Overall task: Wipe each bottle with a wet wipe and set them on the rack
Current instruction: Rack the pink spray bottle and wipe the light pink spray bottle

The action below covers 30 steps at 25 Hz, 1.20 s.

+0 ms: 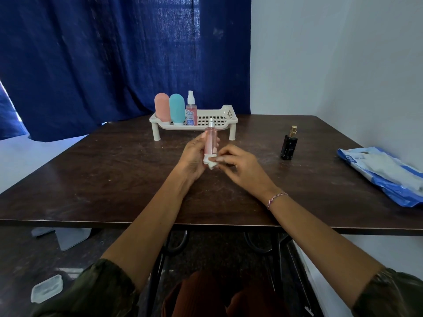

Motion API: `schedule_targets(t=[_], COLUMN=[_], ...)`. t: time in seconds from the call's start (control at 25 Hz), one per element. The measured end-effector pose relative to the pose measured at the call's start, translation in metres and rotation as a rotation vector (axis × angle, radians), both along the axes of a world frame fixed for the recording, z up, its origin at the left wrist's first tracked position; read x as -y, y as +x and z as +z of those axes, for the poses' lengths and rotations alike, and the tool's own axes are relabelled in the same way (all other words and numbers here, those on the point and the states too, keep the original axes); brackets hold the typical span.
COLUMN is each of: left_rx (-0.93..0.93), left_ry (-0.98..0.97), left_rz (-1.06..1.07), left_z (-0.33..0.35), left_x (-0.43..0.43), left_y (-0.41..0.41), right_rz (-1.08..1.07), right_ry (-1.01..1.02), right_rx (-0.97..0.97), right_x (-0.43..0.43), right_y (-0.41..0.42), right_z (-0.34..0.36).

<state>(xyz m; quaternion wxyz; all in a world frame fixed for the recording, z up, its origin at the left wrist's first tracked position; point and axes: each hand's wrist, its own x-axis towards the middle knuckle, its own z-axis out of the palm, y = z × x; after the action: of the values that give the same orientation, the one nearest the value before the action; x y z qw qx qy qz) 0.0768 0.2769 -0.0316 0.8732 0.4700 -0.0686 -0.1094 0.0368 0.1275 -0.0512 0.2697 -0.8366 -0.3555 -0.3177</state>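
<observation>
From the head camera, the left hand curls around a slim pink bottle, upright above the table. The right hand pinches a wet wipe against its base, in front of the rack.

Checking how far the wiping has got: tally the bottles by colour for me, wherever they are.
Pink: 3 (rounded bottle and spray bottle on the rack; slim bottle in the left hand, right hand holding a wet wipe at its base)
Teal: 1 (teal bottle on the rack)
Black: 1 (black bottle on the table)
Total: 5
</observation>
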Motion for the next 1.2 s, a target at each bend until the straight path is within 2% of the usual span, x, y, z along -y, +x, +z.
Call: schedule_targets(t=[0.16,0.44,0.64,0.88,1.0,1.2], left_rx=[0.011,0.052,0.093,0.331,0.367,0.450], left_ry=[0.000,0.056,0.137,0.336,0.338,0.467], left_rz=[0.005,-0.213,-0.269,-0.009,0.076,0.219], left_z=[0.002,0.004,0.003,-0.003,-0.004,-0.005], left_x=[0.001,0.009,0.008,0.007,0.006,0.006], left_y=[-0.002,-0.014,-0.014,-0.012,-0.011,-0.010], right_rz=[0.003,-0.165,-0.224,-0.198,-0.181,-0.169], right_ry=[0.036,0.316,0.502,0.526,0.490,0.418], right_rx=[0.042,0.079,0.025,-0.039,-0.017,0.020], right_x=[-0.003,0.008,0.012,0.010,0.010,0.010], right_y=[0.000,0.003,0.002,0.000,0.000,0.001], right_z=[0.000,0.007,0.012,0.014,0.014,0.013])
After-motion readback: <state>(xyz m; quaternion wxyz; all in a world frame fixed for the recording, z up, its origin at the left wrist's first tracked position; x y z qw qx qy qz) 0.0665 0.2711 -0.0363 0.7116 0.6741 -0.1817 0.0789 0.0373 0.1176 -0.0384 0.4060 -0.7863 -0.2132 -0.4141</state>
